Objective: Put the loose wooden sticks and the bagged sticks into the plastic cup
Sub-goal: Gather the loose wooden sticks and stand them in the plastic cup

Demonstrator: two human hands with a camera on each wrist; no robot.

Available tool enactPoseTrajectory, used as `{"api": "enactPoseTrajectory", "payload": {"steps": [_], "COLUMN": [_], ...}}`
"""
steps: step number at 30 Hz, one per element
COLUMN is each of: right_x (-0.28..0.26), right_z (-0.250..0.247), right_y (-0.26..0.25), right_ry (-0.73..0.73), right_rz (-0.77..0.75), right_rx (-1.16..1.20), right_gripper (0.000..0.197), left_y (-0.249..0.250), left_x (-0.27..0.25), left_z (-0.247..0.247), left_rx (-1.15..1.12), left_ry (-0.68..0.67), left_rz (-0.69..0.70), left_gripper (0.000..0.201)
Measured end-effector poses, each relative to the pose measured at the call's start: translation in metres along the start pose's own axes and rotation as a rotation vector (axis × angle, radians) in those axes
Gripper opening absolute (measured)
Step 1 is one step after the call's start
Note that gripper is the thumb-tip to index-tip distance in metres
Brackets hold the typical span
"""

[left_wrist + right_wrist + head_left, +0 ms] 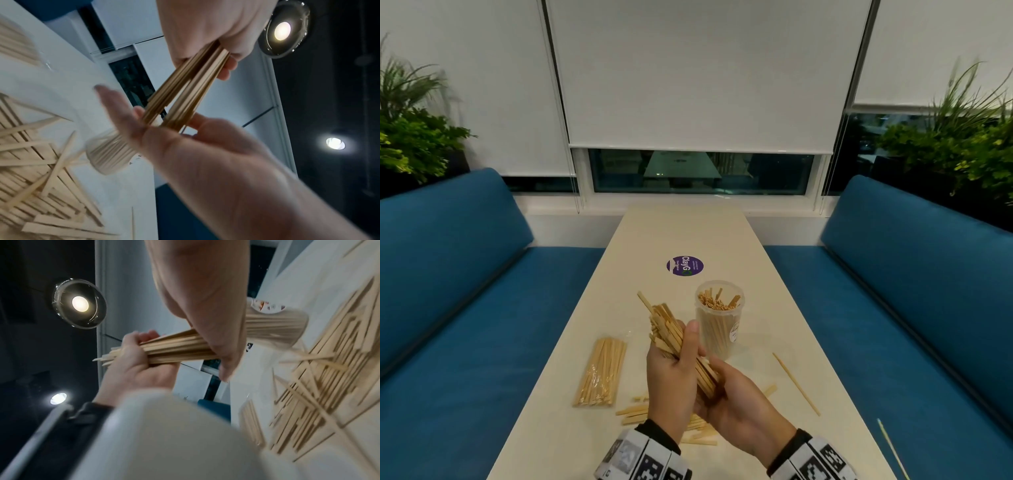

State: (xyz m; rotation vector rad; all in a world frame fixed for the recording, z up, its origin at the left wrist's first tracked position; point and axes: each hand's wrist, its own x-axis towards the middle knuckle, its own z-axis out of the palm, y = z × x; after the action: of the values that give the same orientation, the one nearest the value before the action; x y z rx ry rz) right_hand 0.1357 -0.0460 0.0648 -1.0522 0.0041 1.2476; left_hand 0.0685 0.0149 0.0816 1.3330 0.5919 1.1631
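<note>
While both hands, left hand (671,373) and right hand (739,401), curl their fingers (690,346) round a stick bundle (674,339), the plastic cup (719,318) stands just beyond, bagged sticks (601,371) lying left on the desk (688,233).

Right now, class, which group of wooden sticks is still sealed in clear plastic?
The bagged sticks lying flat on the table, left of both hands. The other groups are unwrapped: a held bundle, sticks standing in the plastic cup, and loose ones scattered.
</note>
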Motion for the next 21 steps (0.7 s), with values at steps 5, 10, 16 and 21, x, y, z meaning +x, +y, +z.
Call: {"api": "enactPoseTrajectory", "payload": {"steps": [5,10,16,21], "right_x": [-0.003,-0.006,-0.014,-0.012], "right_z": [0.003,0.005,0.006,0.001], "right_y": [0.003,0.002,-0.001,-0.001], "right_ry": [-0.032,-0.023,-0.131,-0.105], "right_rz": [-0.002,0.011,-0.034,-0.102], "right_rx": [0.044,-0.005,0.01,-0.305], "right_gripper": [0.029,0.03,0.031,0.039], "left_y": [-0.01,-0.01,-0.013,-0.006], "left_x": [-0.008,-0.009,-0.01,-0.007], "left_z": [0.004,0.005,0.007,0.001], "left_rx": [0.054,0.048,0.088,0.095], "left_ry": [-0.033,-0.04,-0.009,-0.041], "left_rz": [-0.072,-0.056,-0.069,-0.109], "left_gripper": [0.017,0.033,0.014,0.01]}}
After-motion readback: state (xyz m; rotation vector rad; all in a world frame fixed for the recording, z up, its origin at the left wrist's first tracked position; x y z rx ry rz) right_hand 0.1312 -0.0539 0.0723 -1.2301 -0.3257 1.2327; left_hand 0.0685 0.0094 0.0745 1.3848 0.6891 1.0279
